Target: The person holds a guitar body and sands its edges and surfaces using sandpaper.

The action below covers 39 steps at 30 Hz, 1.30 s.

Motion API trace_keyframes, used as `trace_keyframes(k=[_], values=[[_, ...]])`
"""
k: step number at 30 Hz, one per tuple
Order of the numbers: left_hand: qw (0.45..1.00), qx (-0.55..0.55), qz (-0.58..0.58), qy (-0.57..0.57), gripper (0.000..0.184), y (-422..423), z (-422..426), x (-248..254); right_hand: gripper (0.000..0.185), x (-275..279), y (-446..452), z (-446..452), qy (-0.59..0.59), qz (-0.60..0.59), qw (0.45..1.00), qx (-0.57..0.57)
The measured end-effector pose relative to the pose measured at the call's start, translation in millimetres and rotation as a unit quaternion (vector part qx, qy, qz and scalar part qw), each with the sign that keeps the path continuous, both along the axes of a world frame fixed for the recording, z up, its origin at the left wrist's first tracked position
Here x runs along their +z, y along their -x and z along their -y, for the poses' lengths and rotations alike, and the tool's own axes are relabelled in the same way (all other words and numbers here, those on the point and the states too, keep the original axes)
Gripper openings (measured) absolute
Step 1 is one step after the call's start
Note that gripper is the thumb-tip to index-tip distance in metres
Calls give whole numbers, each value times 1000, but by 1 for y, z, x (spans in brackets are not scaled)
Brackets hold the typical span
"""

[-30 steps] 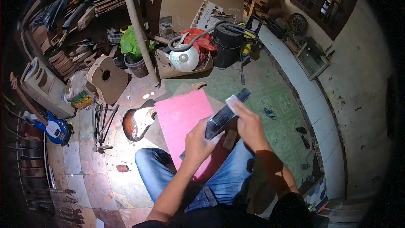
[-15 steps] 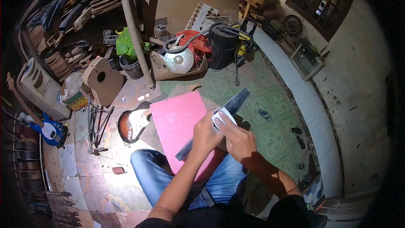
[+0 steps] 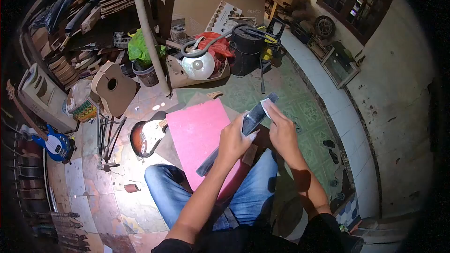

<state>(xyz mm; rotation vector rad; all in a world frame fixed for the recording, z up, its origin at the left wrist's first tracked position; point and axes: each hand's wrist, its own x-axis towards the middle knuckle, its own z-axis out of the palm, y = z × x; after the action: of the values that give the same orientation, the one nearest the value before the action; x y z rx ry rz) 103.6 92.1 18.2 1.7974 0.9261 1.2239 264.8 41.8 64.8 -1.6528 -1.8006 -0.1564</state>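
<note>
My left hand (image 3: 233,141) is wrapped round a long, flat dark board (image 3: 254,121), which looks like a guitar fretboard. The board slants up to the right, its lower end over a pink panel (image 3: 192,129) across my lap. My right hand (image 3: 283,133) is closed near the board's far end, pinching a small folded white sheet (image 3: 266,107) against its edge. Whether the sheet is sandpaper or cloth, I cannot tell. The fingers of my left hand hide the middle of the board.
A sunburst guitar body (image 3: 146,136) lies on the floor left of the panel. Beyond it are a metal stand (image 3: 108,143) and an unfinished acoustic guitar body (image 3: 112,86). Ahead stand a cardboard box (image 3: 187,83) and a black bucket (image 3: 246,51). Sandals (image 3: 332,152) lie at the right.
My right hand has slid up and right along the board with the white sheet, from beside my left hand to the far end. The board has turned slightly in my left hand.
</note>
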Motion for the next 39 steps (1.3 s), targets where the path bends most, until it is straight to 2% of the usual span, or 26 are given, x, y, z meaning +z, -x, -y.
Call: trace_keyframes(k=[1,3,5,8,10,11,13,15,18,19,21,24,27,28,31,33,35,37,39], values=[[1000,-3,0,-2,49,-1,0,-2,55,2,-1,-2,-13,-8,1000,5],[1000,-2,-11,5,52,-2,-1,-7,54,1,21,21,78,36,996,-4],[1000,-5,-9,13,53,-1,-2,-9,53,-1,36,33,52,27,997,55],[1000,-4,-10,5,54,-2,-2,-8,53,-5,9,13,25,20,999,39],[1000,4,-25,-1,54,-3,-2,-3,58,0,-1,1,-1,-75,997,-1],[1000,2,-25,-2,54,-3,-2,-5,58,-2,4,6,-3,-75,997,-3],[999,-7,-39,2,56,-4,-5,-10,56,-5,27,25,73,7,997,-1],[1000,-15,-24,9,55,-3,-5,-9,54,0,34,33,101,13,995,24],[1000,-14,-12,3,54,0,0,-5,47,-9,3,9,-8,-4,1000,-17],[1000,-7,-13,-14,53,-1,1,-2,47,-2,-5,1,6,-59,998,-22],[1000,-12,-22,-5,53,0,1,-2,47,-3,2,6,10,-13,999,-38],[999,-3,-28,-16,53,1,-1,-9,50,-5,33,33,25,25,998,56],[1000,-5,-10,4,52,4,1,-5,50,-3,12,19,20,-18,1000,6],[1000,-3,-11,4,52,4,1,-3,51,-4,-1,4,-33,-25,999,9],[1000,-1,-20,-5,52,5,0,-8,50,-5,11,14,-4,-14,1000,-11],[1000,3,-26,-10,52,5,-2,-11,48,3,37,37,41,10,998,46],[1000,-6,-14,11,52,9,0,-8,49,-3,25,31,25,-3,997,72],[1000,-4,-17,17,52,9,2,-5,52,-10,4,11,-26,-29,999,11],[1000,-3,-19,21,52,9,3,-6,55,-6,0,9,-23,-59,998,11]])
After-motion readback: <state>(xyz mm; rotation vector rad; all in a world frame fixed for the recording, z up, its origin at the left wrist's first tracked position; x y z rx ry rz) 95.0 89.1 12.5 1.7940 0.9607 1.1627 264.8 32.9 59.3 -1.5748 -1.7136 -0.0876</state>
